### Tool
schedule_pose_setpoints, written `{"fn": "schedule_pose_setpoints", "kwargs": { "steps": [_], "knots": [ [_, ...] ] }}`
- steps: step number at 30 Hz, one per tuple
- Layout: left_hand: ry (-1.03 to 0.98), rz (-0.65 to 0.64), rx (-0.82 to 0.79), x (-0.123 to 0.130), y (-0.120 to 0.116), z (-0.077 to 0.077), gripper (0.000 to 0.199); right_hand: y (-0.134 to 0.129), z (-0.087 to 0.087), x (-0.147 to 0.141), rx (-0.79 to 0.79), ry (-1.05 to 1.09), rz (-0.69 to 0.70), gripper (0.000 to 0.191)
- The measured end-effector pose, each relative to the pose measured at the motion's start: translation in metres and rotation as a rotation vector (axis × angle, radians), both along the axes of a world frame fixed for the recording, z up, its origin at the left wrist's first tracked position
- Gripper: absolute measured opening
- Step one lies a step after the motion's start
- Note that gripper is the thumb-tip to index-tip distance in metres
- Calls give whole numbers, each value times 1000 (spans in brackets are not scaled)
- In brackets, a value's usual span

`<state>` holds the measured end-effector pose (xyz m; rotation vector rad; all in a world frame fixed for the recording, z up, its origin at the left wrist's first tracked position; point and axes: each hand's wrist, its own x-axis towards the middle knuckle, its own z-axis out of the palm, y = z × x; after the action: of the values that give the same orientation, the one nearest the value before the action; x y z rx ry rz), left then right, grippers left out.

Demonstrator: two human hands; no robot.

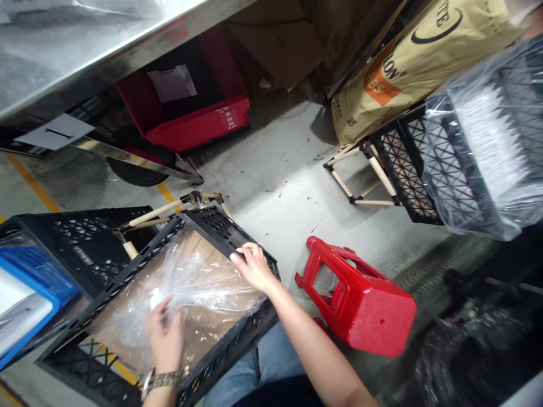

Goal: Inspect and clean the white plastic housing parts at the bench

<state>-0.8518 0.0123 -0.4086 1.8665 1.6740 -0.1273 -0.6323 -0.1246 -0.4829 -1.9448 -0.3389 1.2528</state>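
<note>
1. At far left, blue basket (53, 311).
2. Near it, black crate (214, 223), with brown contents (127, 294) under clear plastic (203, 288).
3. On the plastic, left hand (165, 336), thumb and fingers curled, slightly apart; cannot tell whether pinching.
4. On crate's upper-right rim, right hand (255, 268), fingers laid over the edge; cannot tell how tightly.
5. Farther right, red stool (379, 316) on grey floor (271, 175).
6. Toward right edge, tan sack (407, 73) beside plastic-wrapped crate (458, 175).

One left hand (165, 330) and one right hand (254, 268) are showing, with one wristwatch (165, 379). At least three black crates (216, 226) are appearing, plus one red stool (377, 316), one blue basket (36, 271) and one printed sack (409, 68).
</note>
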Motion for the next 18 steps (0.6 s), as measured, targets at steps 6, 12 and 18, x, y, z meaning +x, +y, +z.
{"fn": "schedule_pose_setpoints", "kwargs": {
  "steps": [6, 12, 18],
  "knots": [
    [306, -403, -199, 114, -27, 18, 63, 38, -92, 42, 5, 151, 12, 35],
    [299, -354, -269, 106, -8, 46, 77, 102, -131, 54, -53, 213, 76, 34],
    [-253, 179, -725, 135, -50, 3, 63, 116, -134, 73, -194, 178, 156, 37]
  ]
}}
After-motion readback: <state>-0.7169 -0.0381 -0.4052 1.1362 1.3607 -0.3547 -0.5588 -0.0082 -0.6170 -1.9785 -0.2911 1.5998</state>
